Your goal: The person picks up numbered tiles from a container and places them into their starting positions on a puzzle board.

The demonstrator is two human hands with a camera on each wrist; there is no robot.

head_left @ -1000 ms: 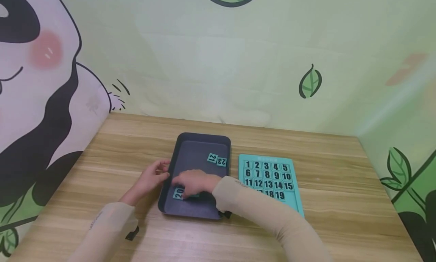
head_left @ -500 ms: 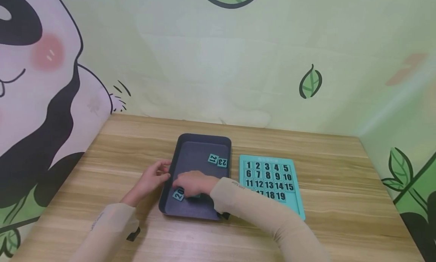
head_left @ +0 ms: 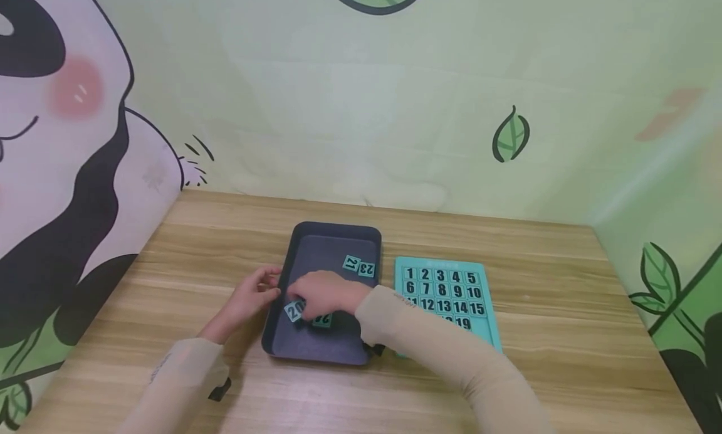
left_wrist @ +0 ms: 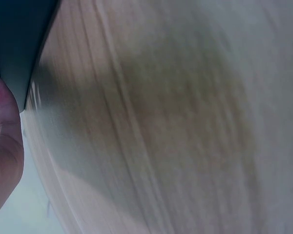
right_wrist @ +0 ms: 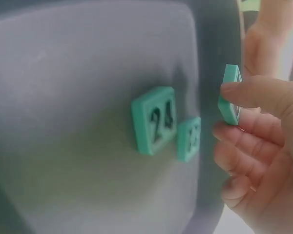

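Observation:
In the head view my right hand [head_left: 327,294] is over the lower half of a dark grey tray [head_left: 316,352]. Between thumb and fingers it pinches a teal number tile [right_wrist: 229,95] marked 20 [head_left: 294,310], raised off the tray floor. Beneath that hand a tile marked 24 [right_wrist: 158,119] lies in the tray, beside another tile [right_wrist: 189,139] whose number is blurred. My left hand [head_left: 251,298] rests against the tray's left side. Its thumb [left_wrist: 6,109] lies along the outer wall in the left wrist view.
Tiles 21 [head_left: 352,263] and 23 [head_left: 366,269] lie at the tray's right side. Right of the tray, a teal number board [head_left: 492,324] holds rows of numbered tiles, partly covered by my right sleeve [head_left: 445,346]. A patterned wall [head_left: 316,120] stands behind the wooden table [head_left: 553,296].
The tile marked 20 has turned and moved slightly up in the head view with my right hand. More of tile 24 shows below that hand. My left hand stays at the tray's side.

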